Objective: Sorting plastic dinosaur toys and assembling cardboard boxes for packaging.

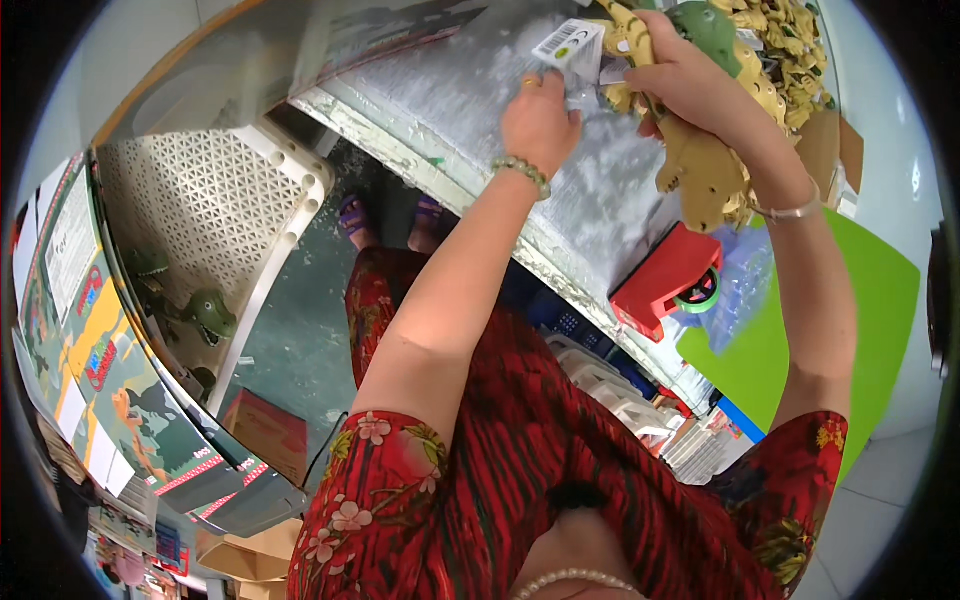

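My right hand [680, 75] grips a tan toy dinosaur [635, 40] over the grey worktop [430, 90], thumb and fingers wrapped round its body. Beside it hangs a white barcode tag [572, 47], with clear plastic [582, 97] just below. My left hand [540, 122] is low over the worktop at the tag's lower edge, its fingers curled; whatever they hold is hidden. Another tan dinosaur [702, 175] lies under my right wrist. A green dinosaur piece [705, 35] shows beyond my right hand.
Many tan dinosaurs [790, 50] are heaped at the far right. Nearer are a red tape dispenser [665, 280], blue-tinted plastic [740, 285] and a bright green board [860, 320]. On the left, a white perforated crate [200, 180] holds green dinosaurs [208, 317], beside printed cartons [130, 370].
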Demonstrator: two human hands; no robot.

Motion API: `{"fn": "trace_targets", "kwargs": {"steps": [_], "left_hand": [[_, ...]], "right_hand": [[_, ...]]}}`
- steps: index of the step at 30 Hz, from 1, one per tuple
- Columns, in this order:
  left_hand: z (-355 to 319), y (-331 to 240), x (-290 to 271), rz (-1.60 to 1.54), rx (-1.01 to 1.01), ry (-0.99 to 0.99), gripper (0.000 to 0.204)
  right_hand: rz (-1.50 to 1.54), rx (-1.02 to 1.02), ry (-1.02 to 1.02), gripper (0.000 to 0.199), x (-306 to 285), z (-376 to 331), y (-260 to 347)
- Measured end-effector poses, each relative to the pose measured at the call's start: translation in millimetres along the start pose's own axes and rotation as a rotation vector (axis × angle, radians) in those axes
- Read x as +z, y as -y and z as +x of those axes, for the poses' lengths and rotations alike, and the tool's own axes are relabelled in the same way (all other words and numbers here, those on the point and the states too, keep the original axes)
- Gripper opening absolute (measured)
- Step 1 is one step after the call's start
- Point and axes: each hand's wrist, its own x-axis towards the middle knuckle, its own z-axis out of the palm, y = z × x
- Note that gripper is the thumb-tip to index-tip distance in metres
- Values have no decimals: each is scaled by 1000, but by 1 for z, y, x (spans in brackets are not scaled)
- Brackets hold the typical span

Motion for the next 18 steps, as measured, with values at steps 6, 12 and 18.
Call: {"fn": "trace_targets", "kwargs": {"steps": [6,12,18], "left_hand": [[5,-7,-2,26,-90,46,30],[6,-4,-6,14,-158,93,28],[7,-10,-6,3,-145,126,25]], "right_hand": [[670,-135,82,42,3,78,-84],[563,-142,175,32,6,78,-71],[161,-183,58,40,15,123,-90]]}}
